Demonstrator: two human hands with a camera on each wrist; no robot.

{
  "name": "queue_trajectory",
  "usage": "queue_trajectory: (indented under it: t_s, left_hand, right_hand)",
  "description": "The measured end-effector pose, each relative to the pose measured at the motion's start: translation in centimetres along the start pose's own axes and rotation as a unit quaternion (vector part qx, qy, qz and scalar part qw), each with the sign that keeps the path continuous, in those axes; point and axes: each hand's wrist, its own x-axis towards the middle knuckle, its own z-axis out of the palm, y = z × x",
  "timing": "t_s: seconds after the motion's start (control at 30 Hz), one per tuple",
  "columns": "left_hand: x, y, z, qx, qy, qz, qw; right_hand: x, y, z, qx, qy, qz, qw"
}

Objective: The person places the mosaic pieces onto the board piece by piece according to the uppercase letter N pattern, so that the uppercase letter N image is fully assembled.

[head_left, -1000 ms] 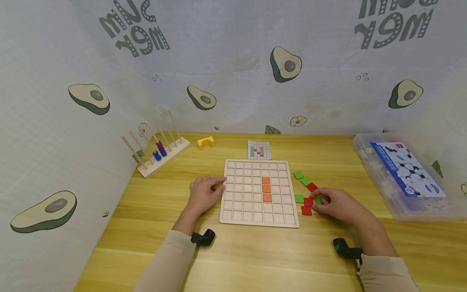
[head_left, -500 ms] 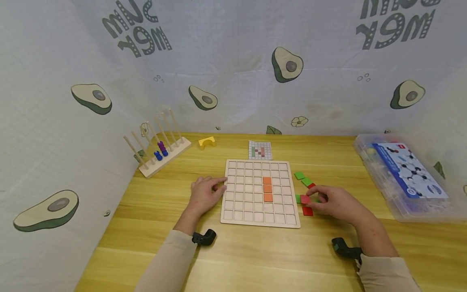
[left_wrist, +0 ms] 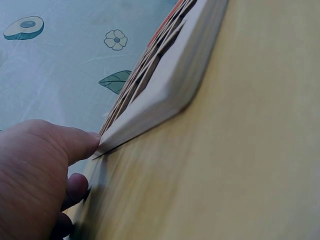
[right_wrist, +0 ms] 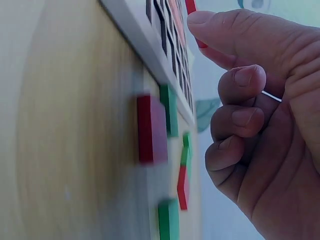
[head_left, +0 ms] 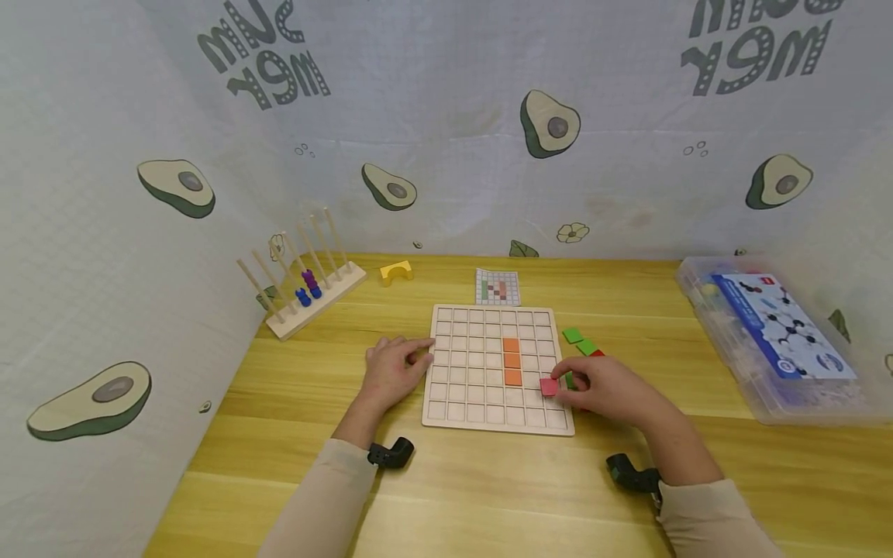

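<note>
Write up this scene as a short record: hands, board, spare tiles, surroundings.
Left hand: touching the left edge of the grid board
Right hand: pinching a red tile at the board's right side; contact unclear
Placed: three orange tiles, one column
Spare: green and red tiles, right of the board
Behind board: printed card
Far left: peg rack with blue and purple beads; yellow arch block
Far right: clear box
</note>
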Motion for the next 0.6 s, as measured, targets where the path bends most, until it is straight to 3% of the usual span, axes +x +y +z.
queue_trajectory:
  t_s: [0.6]
  left_hand:
    - [0.0,0.0,-0.1,-0.003,0.002,0.005,1.0000]
  right_hand:
    - [1.8,-3.0,2.1,0.004,-0.001,-0.042,0.9991]
